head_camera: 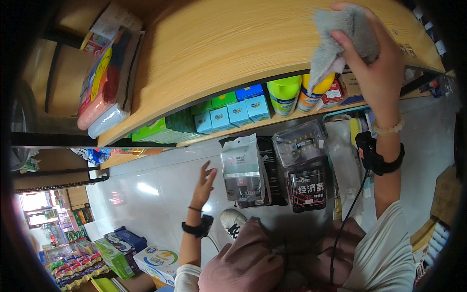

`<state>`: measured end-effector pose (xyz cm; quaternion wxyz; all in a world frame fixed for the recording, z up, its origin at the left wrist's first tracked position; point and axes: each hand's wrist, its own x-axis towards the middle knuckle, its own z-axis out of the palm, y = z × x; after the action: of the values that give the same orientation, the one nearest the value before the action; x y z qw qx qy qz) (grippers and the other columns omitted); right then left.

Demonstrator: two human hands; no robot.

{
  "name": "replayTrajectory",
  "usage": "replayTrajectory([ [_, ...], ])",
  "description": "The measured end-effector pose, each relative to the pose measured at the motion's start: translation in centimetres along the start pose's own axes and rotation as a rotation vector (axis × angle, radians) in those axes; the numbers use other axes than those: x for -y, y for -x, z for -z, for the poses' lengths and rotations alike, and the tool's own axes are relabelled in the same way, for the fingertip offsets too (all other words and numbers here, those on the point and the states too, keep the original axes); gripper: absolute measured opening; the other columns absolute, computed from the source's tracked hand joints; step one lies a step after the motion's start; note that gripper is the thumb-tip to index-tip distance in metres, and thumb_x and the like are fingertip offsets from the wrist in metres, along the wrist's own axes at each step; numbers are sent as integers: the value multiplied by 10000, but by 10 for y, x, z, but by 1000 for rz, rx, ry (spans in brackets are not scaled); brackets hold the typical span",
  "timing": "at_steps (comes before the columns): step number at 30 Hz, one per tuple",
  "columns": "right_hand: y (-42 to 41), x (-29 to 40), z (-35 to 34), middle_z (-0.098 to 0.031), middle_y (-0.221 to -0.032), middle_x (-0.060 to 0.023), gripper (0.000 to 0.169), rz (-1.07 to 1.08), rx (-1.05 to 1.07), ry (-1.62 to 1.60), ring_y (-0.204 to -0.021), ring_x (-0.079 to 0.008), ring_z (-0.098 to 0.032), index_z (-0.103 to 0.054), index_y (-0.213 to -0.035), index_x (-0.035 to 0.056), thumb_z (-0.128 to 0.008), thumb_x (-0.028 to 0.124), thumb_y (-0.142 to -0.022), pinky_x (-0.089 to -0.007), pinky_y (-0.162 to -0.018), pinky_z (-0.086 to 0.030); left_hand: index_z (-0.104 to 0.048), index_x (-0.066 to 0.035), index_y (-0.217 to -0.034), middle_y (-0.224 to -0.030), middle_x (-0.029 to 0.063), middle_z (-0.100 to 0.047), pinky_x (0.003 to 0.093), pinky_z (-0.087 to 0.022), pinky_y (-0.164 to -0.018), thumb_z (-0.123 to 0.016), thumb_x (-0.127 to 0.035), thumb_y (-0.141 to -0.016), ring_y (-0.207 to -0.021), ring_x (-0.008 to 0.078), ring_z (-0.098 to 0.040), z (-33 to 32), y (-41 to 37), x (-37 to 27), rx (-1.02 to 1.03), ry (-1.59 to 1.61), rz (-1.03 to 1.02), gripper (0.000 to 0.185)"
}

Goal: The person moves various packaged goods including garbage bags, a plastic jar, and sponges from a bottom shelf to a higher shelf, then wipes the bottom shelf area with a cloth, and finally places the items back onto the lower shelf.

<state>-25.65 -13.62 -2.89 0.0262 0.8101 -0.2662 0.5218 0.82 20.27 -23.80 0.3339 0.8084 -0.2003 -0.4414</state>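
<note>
My right hand (381, 62) grips a bunched grey cloth (328, 43) at the right end of a wooden shelf board (233, 40). One corner of the cloth hangs over the board's front edge, in front of a yellow-capped bottle (321, 85). Lower and to the left, my left hand (204, 184) hovers over the floor with its fingers apart and nothing in it. Close to its right stands a grey and white plastic pouch (240, 171) on the floor.
Beneath the board, a lower shelf holds light blue boxes (239, 113) and a green-capped bottle (284, 95). Bagged folded textiles (105, 87) lie at the board's left. Black packs (307, 188), a clear plastic box (299, 142) and a teal basket (328, 116) stand on the floor.
</note>
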Motion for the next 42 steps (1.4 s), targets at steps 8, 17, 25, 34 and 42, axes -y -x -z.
replayTrajectory([
  [8, -33, 41, 44, -671, -994, -98, 346, -310, 481, -342, -902, -257, -649, -599, -1123, 23, -698, 211, -849, -350, -822, -496, -438, -21, -1348, -1190, 137, -595, 316, -449, -927, -629, -327, -945, -1063, 186, -561, -61, -14, 31, 90, 246, -114, 542],
  [17, -42, 168, 29, -648, -883, -103, 280, 8, 1170, -822, -816, -229, -643, -589, -1063, 10, -619, 205, -864, -342, -765, -513, -437, 14, -1354, -1208, 178, -570, 356, -419, -976, -674, -286, -907, -1109, 254, -543, -91, -27, 26, 101, 388, -297, 588],
  [25, 14, 176, -10, -627, -786, -108, 242, -731, 961, -1228, -740, -204, -638, -579, -1010, -1, -548, 199, -877, -334, -715, -528, -468, 5, -1343, -1302, 230, -492, 407, -351, -1055, -691, -343, -890, -1238, 348, -448, -79, -13, 27, -2, 360, -267, 613],
  [34, 161, 150, -75, -636, -976, -109, 328, -1200, 788, -820, -831, -166, -595, -544, -1189, 26, -560, 147, -886, -304, -715, -472, -290, -17, -1493, -1475, 166, -372, 350, -282, -1116, -597, -221, -965, -1362, 250, -339, -82, -5, 31, 12, 463, -336, 644],
  [42, 224, 144, -77, -547, -1263, -290, 624, -1056, 1081, -465, -1121, -436, -566, -387, -1396, 18, -566, 330, -885, -475, -921, -462, -255, -56, -1519, -1447, 84, -410, 298, -319, -1081, -531, -205, -1007, -1285, 164, -395, -81, 10, 21, 84, 620, -225, 600],
])
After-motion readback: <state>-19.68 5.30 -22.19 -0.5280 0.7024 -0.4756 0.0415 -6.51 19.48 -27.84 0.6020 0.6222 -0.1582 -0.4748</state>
